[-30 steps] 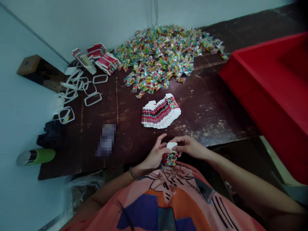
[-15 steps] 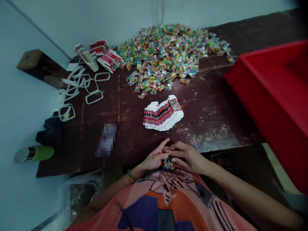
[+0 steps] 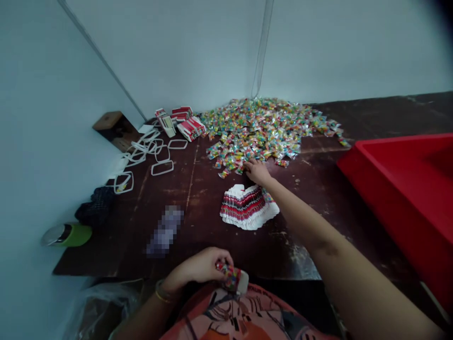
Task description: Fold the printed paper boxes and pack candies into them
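Observation:
My left hand [image 3: 208, 265], close to my body at the table's front edge, holds a small colourful printed carton [image 3: 231, 277]. The carton is tilted, with its white end flap toward the lower right. My right hand [image 3: 257, 173] is stretched out to the near edge of a heap of clear packets of colourful candy [image 3: 269, 127]. Its fingers are curled down among the nearest packets, and what they grip is hidden. Just below my right wrist lies a fanned row of flat red and white cartons [image 3: 244, 210], partly covered by the forearm.
A large red bin [image 3: 392, 174] stands at the right. To the left are white bands [image 3: 163, 167], red and white carton bundles [image 3: 191, 127], a wooden block [image 3: 115, 127], dark cloth [image 3: 94, 208], a green bottle [image 3: 76, 235] and a blurred-out object [image 3: 164, 231].
My right hand has left the carton and reached forward to the candy packets. My left hand keeps the carton, now turned with its flap end rightward. The view has tilted up.

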`<state>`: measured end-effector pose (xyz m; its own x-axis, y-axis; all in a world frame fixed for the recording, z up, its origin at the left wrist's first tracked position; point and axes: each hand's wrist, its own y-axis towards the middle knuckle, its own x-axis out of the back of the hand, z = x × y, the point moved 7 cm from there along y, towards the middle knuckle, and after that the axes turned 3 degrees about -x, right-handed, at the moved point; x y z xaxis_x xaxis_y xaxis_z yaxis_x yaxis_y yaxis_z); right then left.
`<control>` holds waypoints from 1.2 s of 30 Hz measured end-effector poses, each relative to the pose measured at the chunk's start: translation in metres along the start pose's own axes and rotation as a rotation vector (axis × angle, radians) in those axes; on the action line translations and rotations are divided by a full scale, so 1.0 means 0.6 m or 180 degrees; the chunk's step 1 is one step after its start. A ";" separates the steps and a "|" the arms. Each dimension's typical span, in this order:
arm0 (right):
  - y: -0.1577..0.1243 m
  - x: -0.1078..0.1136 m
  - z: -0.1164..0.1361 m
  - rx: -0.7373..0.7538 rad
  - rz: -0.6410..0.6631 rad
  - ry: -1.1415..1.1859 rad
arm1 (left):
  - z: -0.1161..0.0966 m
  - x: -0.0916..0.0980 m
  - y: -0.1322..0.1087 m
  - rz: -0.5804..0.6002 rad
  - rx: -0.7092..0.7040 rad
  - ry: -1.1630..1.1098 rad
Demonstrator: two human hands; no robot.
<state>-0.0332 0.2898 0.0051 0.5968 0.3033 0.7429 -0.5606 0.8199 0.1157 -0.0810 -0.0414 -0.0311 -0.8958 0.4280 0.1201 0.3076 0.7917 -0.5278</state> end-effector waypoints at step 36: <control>-0.383 -0.074 0.091 -0.1860 0.1575 0.4634 | -0.044 -0.001 0.057 -0.0850 -0.0444 -0.3121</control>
<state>0.0377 0.0612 -0.0183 0.6303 0.4720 -0.6163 -0.7715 0.4690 -0.4299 -0.0615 -0.0028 -0.0271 -0.7895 -0.2646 -0.5538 0.0382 0.8793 -0.4747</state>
